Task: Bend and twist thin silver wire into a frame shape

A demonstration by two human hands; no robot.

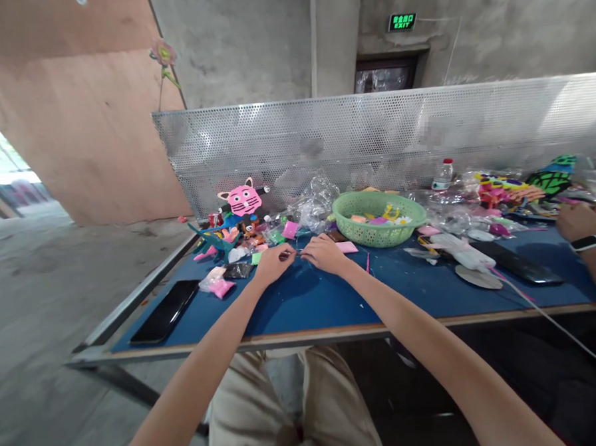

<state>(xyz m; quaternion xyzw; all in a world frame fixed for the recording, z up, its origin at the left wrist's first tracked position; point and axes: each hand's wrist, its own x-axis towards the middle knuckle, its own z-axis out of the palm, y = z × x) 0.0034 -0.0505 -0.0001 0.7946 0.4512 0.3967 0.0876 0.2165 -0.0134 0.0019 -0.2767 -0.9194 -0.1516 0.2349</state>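
Over the blue tabletop (pixel 313 310), my left hand (pixel 274 263) and my right hand (pixel 325 254) almost meet, both with fingers closed in a pinch. A thin, pale strand (pixel 298 252) seems to run between the fingertips; it is too fine to tell whether it is wire or thread. Just behind my right hand lies a pink packet (pixel 346 247). Close to my left hand are small bagged packets in pink (pixel 290 230), green and black. A pink cat face (pixel 241 201) with whiskers leans at the back, among small colourful figures.
A green plastic basket (pixel 380 237) holds colourful pieces. At the left edge lies a black phone (pixel 166 311). Rightward are a white power strip (pixel 464 251) with its cord, a black case-like object (pixel 518 263), a bottle (pixel 443 175) and a co-worker's hands (pixel 580 221). A perforated metal panel (pixel 372 134) stands behind.
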